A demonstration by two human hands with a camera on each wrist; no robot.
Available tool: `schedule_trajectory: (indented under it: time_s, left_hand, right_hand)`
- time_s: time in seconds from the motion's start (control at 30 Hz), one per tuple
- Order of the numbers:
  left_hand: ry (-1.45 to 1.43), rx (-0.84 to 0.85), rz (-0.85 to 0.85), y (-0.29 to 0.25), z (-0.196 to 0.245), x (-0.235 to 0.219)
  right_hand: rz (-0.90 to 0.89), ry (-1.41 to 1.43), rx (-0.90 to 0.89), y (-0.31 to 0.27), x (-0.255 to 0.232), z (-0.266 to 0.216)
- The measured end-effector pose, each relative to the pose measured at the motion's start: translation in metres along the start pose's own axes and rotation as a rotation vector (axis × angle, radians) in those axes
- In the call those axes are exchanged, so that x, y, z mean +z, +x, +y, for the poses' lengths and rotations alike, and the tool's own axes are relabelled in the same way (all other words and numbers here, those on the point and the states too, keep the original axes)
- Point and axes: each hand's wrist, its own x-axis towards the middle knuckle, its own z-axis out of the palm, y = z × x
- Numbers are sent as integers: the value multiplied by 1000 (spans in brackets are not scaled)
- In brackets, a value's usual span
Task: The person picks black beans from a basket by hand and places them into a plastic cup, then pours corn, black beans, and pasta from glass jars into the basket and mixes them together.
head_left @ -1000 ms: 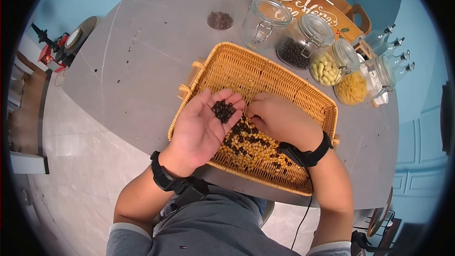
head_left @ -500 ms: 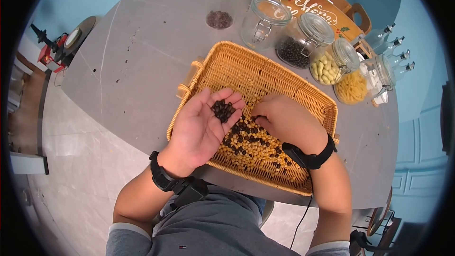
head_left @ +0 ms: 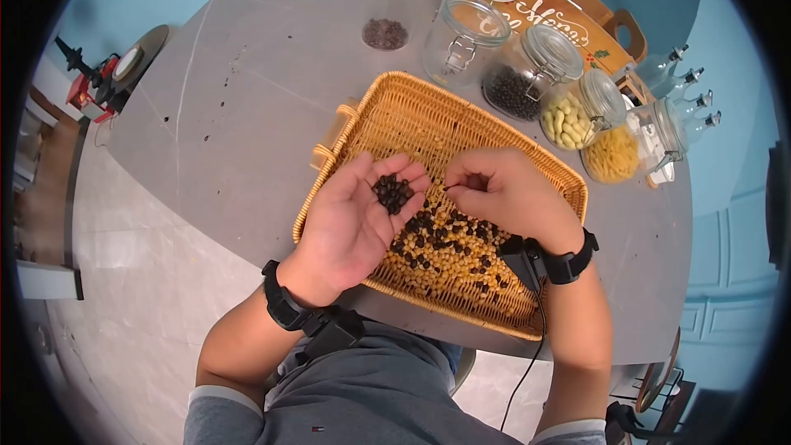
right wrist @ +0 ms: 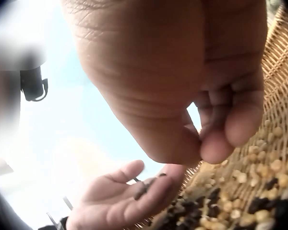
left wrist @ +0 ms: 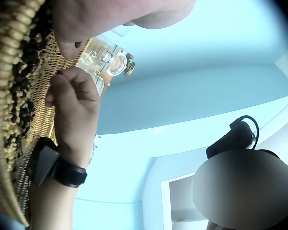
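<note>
My left hand (head_left: 350, 218) is palm up over the left part of a wicker basket (head_left: 395, 86), a small heap of black beans (head_left: 392, 194) lying on its fingers. To its right, my right hand (head_left: 515, 198) is above the mixed beans, thumb and fingertips pinched together. A dark speck like one black bean shows at those fingertips in the head view. Yellow corn-like kernels (head_left: 445, 268) and scattered black beans cover the basket's near side. In the right wrist view the right fingertips (right wrist: 216, 151) meet just above the kernels, close to the left hand (right wrist: 120, 201).
Beyond the basket stand an open glass jar (head_left: 461, 49), a jar of black beans (head_left: 515, 91), a jar of peanuts (head_left: 568, 119) and a jar of pasta (head_left: 611, 152). A clear cup with dark bits (head_left: 385, 34) is farther left. Glass bottles (head_left: 680, 99) stand at right.
My right hand has lifted and drawn back to the right from the beans, its pinched fingertips now showing. The left hand stays nearly in place with its heap of beans.
</note>
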Motion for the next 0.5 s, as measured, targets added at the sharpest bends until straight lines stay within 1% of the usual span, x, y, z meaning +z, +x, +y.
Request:
schedule_trajectory:
  time_s: [0.03,0.07,0.13,0.17,0.23,0.27,0.33,0.37,0.43,0.47,0.5]
  left_hand:
    - [15,-12,6,0,0,1]
    - [18,-14,5,0,0,0]
    - [12,-34,-60,1,0,-3]
    - [15,-36,-62,2,0,-6]
    - [0,-16,-142,3,0,-10]
    - [-2,-13,-144,3,0,-8]
    - [-6,-2,-15,0,2,-1]
    - [-6,-1,-13,0,2,-2]
    - [-13,66,-13,2,1,-4]
    - [-12,59,-15,3,0,-5]
    - [-20,81,-25,3,0,-6]
  right_hand:
    - [15,158,33,0,-1,-6]
    - [18,159,33,2,0,-16]
    - [62,169,-63,6,4,-37]
    - [65,170,-63,9,7,-35]
    - [101,-63,-323,16,12,-26]
    - [99,-66,-325,16,10,-26]
    - [164,-113,-181,13,4,-25]
    - [163,-111,-181,11,3,-19]
    - [17,-395,-137,8,6,0]
    - [21,-395,-131,7,10,6]
    - [42,-384,-181,7,16,8]
